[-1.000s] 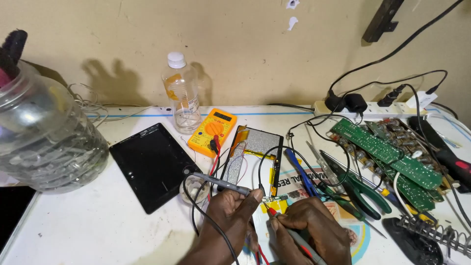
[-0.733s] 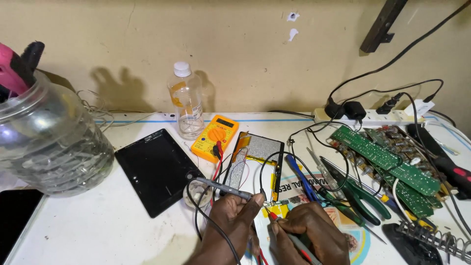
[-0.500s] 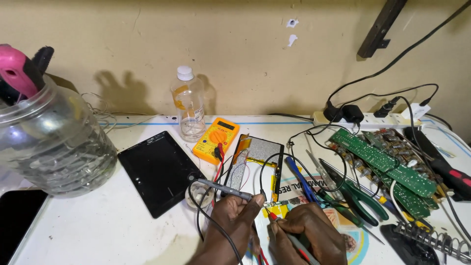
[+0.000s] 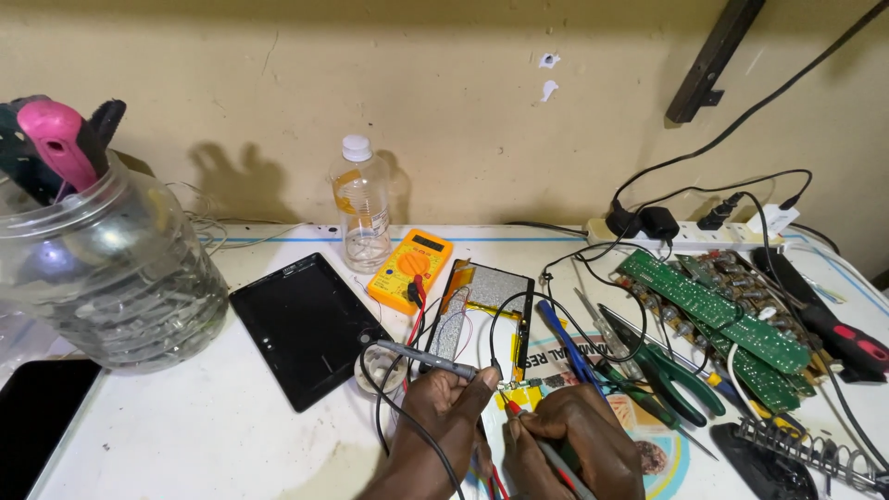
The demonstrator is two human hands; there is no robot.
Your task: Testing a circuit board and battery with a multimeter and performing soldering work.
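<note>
Not much of you in the shot, honestly. Your left hand (image 4: pixel 444 417) and right hand (image 4: pixel 574 444) are both bare, no gloves, no rings or watch showing. The bit of left forearm coming up from the bottom edge is bare too, no sleeve. Nails look short and plain.

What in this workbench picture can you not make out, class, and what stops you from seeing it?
- Head view: the tiny part at the probe tips, between left hand and right hand, is too small to identify.
- The multimeter display is too small to tell.
- The soldering stand is cut off by the bottom edge.
- The tool handles in the plastic jar run past the left edge.
</note>
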